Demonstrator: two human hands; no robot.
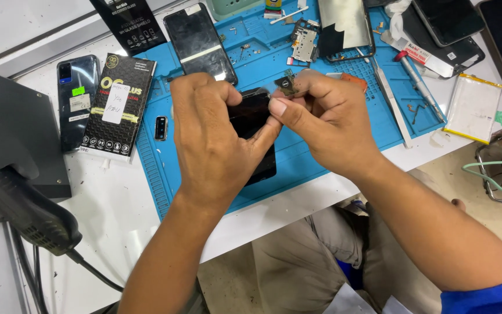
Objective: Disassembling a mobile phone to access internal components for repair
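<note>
My left hand (213, 136) grips a black phone (252, 119) held just above the blue work mat (297, 160), thumb pressed along its right edge. My right hand (326, 119) meets it from the right, thumb against the phone's edge, and pinches a small dark circuit part (286, 85) between its fingers at the phone's top. Most of the phone is hidden behind my left hand.
On the mat lie another black phone (199, 42), an opened phone frame (344, 26), a small board (304, 43), a camera piece (161, 128), screwdriver (418, 78) and metal pry tool (393, 104). A dark blue phone (77, 99), black screen-protector box (118, 104) and battery (473, 107) lie around it.
</note>
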